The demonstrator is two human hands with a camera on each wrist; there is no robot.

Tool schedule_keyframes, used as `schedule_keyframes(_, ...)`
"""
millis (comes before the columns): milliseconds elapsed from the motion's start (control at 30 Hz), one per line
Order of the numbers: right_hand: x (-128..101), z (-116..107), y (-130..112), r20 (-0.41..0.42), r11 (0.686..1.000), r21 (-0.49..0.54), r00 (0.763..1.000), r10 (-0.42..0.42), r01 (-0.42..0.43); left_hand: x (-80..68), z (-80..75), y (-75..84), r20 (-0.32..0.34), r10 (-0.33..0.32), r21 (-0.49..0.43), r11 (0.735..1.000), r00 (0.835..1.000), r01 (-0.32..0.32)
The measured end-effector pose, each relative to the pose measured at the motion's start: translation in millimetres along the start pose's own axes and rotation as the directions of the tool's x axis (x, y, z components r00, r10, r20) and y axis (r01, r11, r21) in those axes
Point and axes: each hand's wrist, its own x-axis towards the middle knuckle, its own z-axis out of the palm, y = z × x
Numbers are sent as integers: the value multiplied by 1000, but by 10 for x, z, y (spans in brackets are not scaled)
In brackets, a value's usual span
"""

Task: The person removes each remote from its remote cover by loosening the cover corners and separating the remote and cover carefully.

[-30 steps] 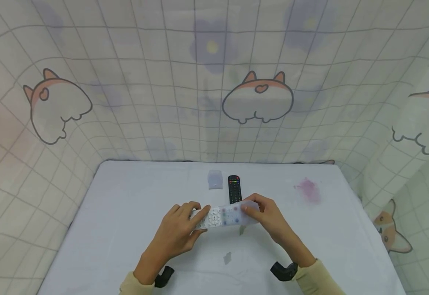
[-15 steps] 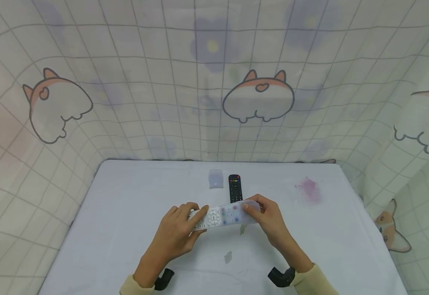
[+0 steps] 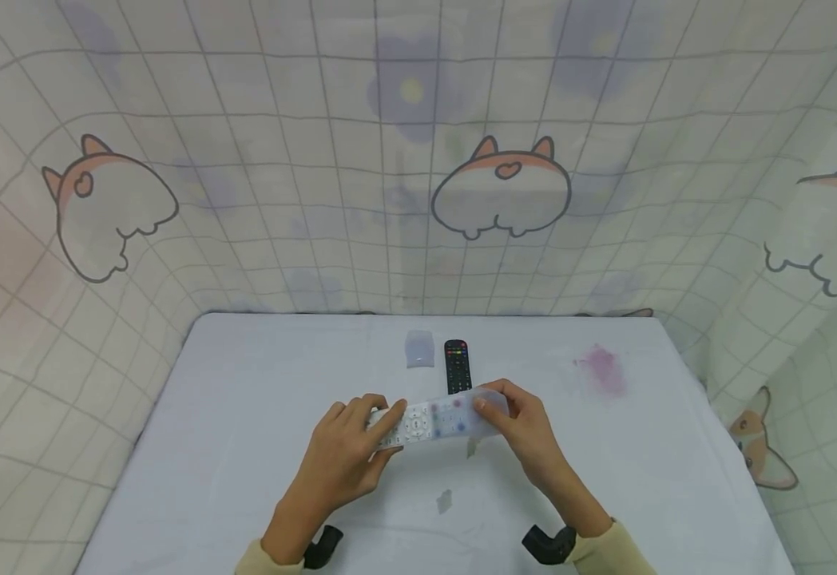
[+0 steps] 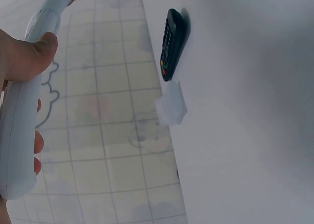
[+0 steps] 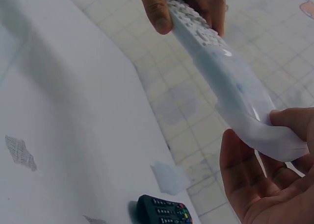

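Both hands hold a white remote control (image 3: pixel 418 423) above the white table (image 3: pixel 246 415), and a clear silicone cover (image 3: pixel 472 413) sheathes its right part. My left hand (image 3: pixel 350 451) grips the bare left end, thumb on the keys. My right hand (image 3: pixel 522 427) pinches the cover's closed end (image 5: pixel 274 138). In the left wrist view the remote (image 4: pixel 24 126) runs past my thumb. In the right wrist view the cover (image 5: pixel 235 91) stretches along the remote toward the left hand (image 5: pixel 189 6).
A black remote (image 3: pixel 457 366) lies just behind the hands, with a small clear cover piece (image 3: pixel 419 349) to its left. A pink stain (image 3: pixel 600 369) marks the table's right side. Two small grey marks (image 3: pixel 445 501) lie near me. A patterned curtain surrounds the table.
Almost nothing differs: the hands keep the same hold on the remote and cover, with only a slight shift of the right hand.
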Motion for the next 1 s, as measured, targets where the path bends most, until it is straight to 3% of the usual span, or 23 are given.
schedule_keyframes(267, -26, -25, 65, 45, 997, 53, 998, 51, -53, 34, 13, 53, 9, -7, 29, 1000, 1000, 7)
schedule_keyframes(567, -87, 6, 183, 129, 979, 175, 988, 84, -106, 43, 64, 71, -41, -61, 44, 997, 997, 62)
schedule_keyframes(800, -94, 52, 191, 88, 964, 233, 990, 112, -130, 56, 62, 100, -34, -94, 5, 996, 995, 94)
schedule_keyframes(1000, -86, 62, 170, 62, 970, 222, 994, 91, -102, 38, 62, 91, -25, -102, -12, 995, 994, 102)
